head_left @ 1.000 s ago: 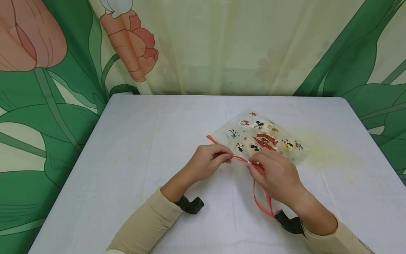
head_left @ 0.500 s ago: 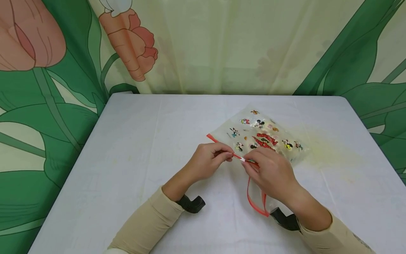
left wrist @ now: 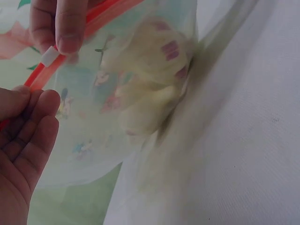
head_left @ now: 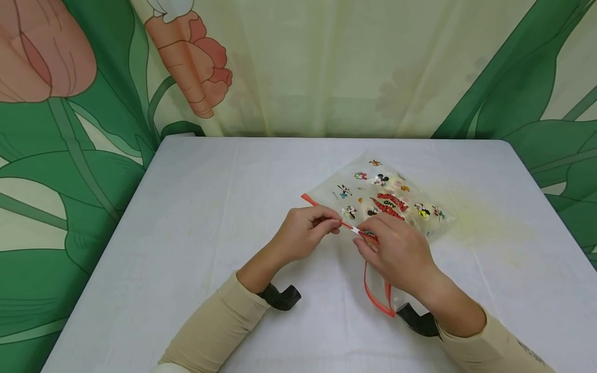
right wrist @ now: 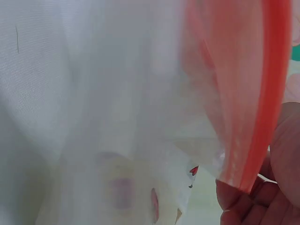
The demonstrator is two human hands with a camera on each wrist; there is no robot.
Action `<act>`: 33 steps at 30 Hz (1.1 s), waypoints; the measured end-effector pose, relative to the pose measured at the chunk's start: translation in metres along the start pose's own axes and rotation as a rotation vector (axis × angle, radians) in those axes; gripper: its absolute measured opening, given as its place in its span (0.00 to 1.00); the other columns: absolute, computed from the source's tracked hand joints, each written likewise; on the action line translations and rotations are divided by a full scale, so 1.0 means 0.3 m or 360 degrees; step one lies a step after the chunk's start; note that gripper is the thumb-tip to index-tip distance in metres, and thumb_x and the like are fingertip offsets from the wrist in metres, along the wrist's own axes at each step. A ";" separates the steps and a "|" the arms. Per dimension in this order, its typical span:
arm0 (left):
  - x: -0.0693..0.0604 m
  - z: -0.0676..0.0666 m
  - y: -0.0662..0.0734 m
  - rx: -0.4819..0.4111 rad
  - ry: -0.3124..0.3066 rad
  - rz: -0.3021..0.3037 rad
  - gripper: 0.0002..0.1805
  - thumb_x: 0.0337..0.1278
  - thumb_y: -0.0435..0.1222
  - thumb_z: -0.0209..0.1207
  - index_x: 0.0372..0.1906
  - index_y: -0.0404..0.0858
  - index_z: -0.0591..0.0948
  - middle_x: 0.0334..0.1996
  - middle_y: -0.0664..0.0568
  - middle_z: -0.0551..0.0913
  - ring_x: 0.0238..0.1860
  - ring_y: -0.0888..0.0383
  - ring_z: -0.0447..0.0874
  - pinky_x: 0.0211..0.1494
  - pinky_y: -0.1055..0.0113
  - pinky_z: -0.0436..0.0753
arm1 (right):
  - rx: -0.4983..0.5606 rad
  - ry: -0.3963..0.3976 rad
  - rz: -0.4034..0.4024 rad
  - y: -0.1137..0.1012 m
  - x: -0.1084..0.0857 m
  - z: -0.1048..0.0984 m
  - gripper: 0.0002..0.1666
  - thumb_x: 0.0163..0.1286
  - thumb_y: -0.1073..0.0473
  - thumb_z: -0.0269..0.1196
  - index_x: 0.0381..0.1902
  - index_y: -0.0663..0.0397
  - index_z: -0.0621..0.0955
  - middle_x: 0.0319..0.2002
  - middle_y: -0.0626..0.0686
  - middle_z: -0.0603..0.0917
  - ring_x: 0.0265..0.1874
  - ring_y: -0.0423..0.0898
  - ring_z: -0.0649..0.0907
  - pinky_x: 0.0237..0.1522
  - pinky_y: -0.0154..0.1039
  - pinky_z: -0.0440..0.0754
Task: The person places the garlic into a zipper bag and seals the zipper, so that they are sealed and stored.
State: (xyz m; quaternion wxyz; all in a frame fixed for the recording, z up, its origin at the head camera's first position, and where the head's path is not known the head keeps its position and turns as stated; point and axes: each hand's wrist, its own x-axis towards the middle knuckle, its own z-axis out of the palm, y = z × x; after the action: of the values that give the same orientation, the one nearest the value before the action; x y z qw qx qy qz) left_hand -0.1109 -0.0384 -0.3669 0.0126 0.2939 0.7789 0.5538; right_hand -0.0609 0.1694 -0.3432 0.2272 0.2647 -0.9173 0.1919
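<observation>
A clear zip bag (head_left: pixel 345 178) with cartoon prints and a red zip strip (head_left: pixel 310 199) stands tilted over the table. Pale yellow contents with purple marks (left wrist: pixel 150 61) show through its plastic; their kind is unclear. My left hand (head_left: pixel 305 233) pinches the red strip between thumb and fingers, left of the white slider (head_left: pixel 356 230). Just right of that slider, my right hand (head_left: pixel 401 254) pinches the strip. The left wrist view shows the slider (left wrist: pixel 50 56) between both hands' fingertips. Beyond my right hand, the strip's loose end (head_left: pixel 375 300) hangs open in a loop.
A white cloth covers the table (head_left: pixel 186 207), with a yellowish stain (head_left: pixel 489 223) at the right. Behind it hangs a curtain (head_left: pixel 326 67) printed with flowers and leaves. Black mounts (head_left: pixel 282 298) are worn at both wrists.
My right hand and the white slider have shifted left along the red strip, closer to my left hand. The left hand keeps its pinch almost in place. The hanging loop also moved slightly left.
</observation>
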 end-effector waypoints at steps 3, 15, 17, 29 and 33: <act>0.001 0.001 0.002 -0.0016 0.0000 0.0008 0.03 0.63 0.27 0.64 0.39 0.31 0.86 0.32 0.48 0.88 0.33 0.67 0.86 0.40 0.71 0.84 | 0.0034 0.0056 -0.0037 0.002 0.005 0.008 0.13 0.52 0.62 0.77 0.35 0.57 0.85 0.35 0.52 0.85 0.30 0.47 0.84 0.24 0.42 0.81; 0.000 -0.001 -0.002 0.0003 0.0023 0.0029 0.03 0.63 0.28 0.64 0.38 0.32 0.86 0.30 0.50 0.88 0.33 0.68 0.85 0.39 0.71 0.83 | 0.0046 0.0117 -0.0080 0.001 0.011 0.018 0.10 0.52 0.65 0.75 0.32 0.57 0.86 0.31 0.50 0.85 0.25 0.45 0.81 0.21 0.40 0.78; 0.001 -0.001 -0.001 0.0003 0.0032 0.0041 0.03 0.63 0.28 0.64 0.38 0.32 0.86 0.30 0.50 0.88 0.33 0.68 0.86 0.39 0.71 0.83 | 0.0046 0.0125 -0.0083 0.001 0.012 0.017 0.09 0.52 0.65 0.74 0.32 0.56 0.86 0.31 0.50 0.85 0.25 0.45 0.81 0.22 0.40 0.79; 0.004 -0.008 -0.012 -0.0020 0.0114 0.0013 0.03 0.63 0.27 0.63 0.38 0.31 0.86 0.31 0.49 0.88 0.33 0.66 0.87 0.40 0.70 0.85 | 0.0034 0.0114 -0.0048 -0.001 0.010 0.009 0.08 0.52 0.65 0.73 0.31 0.55 0.85 0.30 0.50 0.84 0.27 0.46 0.81 0.24 0.42 0.79; 0.005 -0.008 -0.013 -0.0048 0.0133 -0.0003 0.03 0.63 0.26 0.63 0.38 0.30 0.86 0.31 0.47 0.88 0.33 0.63 0.88 0.41 0.70 0.85 | 0.0026 0.0111 -0.0045 -0.002 0.007 0.005 0.09 0.51 0.65 0.74 0.31 0.55 0.85 0.29 0.50 0.84 0.25 0.45 0.80 0.22 0.41 0.77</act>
State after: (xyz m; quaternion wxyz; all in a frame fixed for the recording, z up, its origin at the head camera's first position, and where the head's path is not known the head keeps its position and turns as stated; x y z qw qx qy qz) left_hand -0.1146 -0.0405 -0.3689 -0.0152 0.2696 0.7706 0.5773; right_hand -0.0626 0.1674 -0.3432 0.2596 0.2728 -0.9034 0.2052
